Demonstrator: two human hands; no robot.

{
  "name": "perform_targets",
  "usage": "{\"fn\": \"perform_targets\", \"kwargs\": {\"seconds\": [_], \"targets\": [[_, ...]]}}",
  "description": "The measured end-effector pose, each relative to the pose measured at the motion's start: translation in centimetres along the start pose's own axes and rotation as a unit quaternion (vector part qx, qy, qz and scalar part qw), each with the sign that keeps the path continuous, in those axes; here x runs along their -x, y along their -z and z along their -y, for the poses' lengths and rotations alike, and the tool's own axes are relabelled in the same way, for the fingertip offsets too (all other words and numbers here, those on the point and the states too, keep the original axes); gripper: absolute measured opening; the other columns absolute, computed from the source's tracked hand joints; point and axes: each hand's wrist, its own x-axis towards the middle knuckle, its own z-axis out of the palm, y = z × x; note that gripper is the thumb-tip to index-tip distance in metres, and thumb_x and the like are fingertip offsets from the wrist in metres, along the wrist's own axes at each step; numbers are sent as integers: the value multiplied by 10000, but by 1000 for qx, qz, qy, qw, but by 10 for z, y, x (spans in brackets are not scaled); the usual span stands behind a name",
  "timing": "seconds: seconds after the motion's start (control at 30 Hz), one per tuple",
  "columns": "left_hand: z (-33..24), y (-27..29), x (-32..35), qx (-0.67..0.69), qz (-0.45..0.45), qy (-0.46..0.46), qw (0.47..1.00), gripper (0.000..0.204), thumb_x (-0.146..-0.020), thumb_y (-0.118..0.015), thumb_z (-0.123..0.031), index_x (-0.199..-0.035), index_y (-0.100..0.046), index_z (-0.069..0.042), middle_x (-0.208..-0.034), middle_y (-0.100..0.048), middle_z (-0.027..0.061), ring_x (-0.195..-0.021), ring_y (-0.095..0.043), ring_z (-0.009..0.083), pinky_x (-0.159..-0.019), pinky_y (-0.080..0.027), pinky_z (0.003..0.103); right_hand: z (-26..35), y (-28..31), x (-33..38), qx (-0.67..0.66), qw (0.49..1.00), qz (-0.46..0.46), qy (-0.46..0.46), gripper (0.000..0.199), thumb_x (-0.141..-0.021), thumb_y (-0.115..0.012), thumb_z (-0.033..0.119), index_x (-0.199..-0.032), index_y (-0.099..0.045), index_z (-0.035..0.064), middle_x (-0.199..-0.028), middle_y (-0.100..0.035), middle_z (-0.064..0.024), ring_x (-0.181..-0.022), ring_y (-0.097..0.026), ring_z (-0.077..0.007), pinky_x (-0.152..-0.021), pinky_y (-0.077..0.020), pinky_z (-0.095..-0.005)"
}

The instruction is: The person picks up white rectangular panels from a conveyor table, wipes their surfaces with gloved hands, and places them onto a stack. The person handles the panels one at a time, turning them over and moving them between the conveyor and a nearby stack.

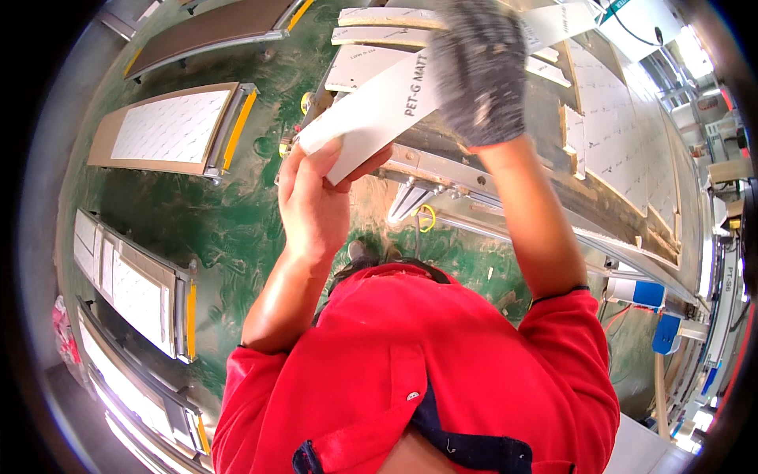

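My bare left hand (pixel 316 186) grips the near end of a long white panel strip (pixel 367 118), thumb on top and fingers underneath. The strip slants up and to the right over the edge of a machine table (pixel 545 103) and has dark printing on its film. Across the strip's middle lies my right hand (pixel 482 79), in a dark grey knit glove. Motion smears its fingers, so I cannot tell whether they grip the strip or rest on it. Past the hand, the strip's far end shows again.
Several white offcut strips (pixel 379 35) lie on the table's far left part. Larger white panels (pixel 624 134) cover its right side. On the green dusty floor (pixel 237 229) at left stand low carts (pixel 170 130) with brown and white boards. A yellow coiled hose (pixel 427 219) hangs below the table rail.
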Motion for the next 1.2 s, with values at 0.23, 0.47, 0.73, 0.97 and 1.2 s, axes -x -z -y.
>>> {"fn": "perform_targets", "kwargs": {"seconds": [0.23, 0.47, 0.73, 0.97, 1.2], "targets": [[-7, 9, 35, -73, -84, -38, 993, 537, -948, -475, -303, -1343, -513, 59, -1251, -641, 173, -1134, -653, 330, -955, -551, 451, 92, 57, -32, -197, 965, 150, -84, 644, -935, -508, 530, -1318, -603, 22, -1417, -552, -188, -1345, -484, -351, -1193, -218, -565], [-85, 115, 116, -4, -119, -61, 991, 493, -895, -565, -292, -1272, -523, 24, -1164, -611, 172, -895, -583, 264, -651, -432, 345, -151, 53, 100, 34, 944, 308, -113, 500, -949, -532, 244, -1426, -488, 102, -1472, -489, -181, -1362, -459, -350, -1171, -298, -507], [-104, 205, 140, 172, -35, -20, 984, 453, -966, -511, -194, -1353, -478, 38, -1328, -588, 234, -1146, -640, 390, -867, -606, 527, -227, 63, 106, -317, 784, 60, -531, 460, -1050, -442, 378, -1385, -569, 88, -1355, -614, -121, -1201, -604, -199, -1077, -426, -316], [-135, 256, 106, 109, -165, 22, 980, 518, -920, -542, -271, -1321, -486, 52, -1237, -621, 247, -970, -693, 413, -699, -637, 493, -40, 33, 12, -576, 553, 75, -598, 423, -997, -580, 352, -1261, -635, 26, -1114, -733, -105, -1030, -688, -202, -926, -523, -326], [-207, 383, 54, 71, -133, 62, 987, 485, -933, -528, -274, -1316, -518, 22, -1149, -679, 203, -883, -708, 351, -701, -623, 428, 60, -20, -35, -328, 572, 243, -711, 409, -952, -651, 399, -1090, -695, 17, -842, -698, -83, -516, -611, -137, -455, -468, -285]]}}
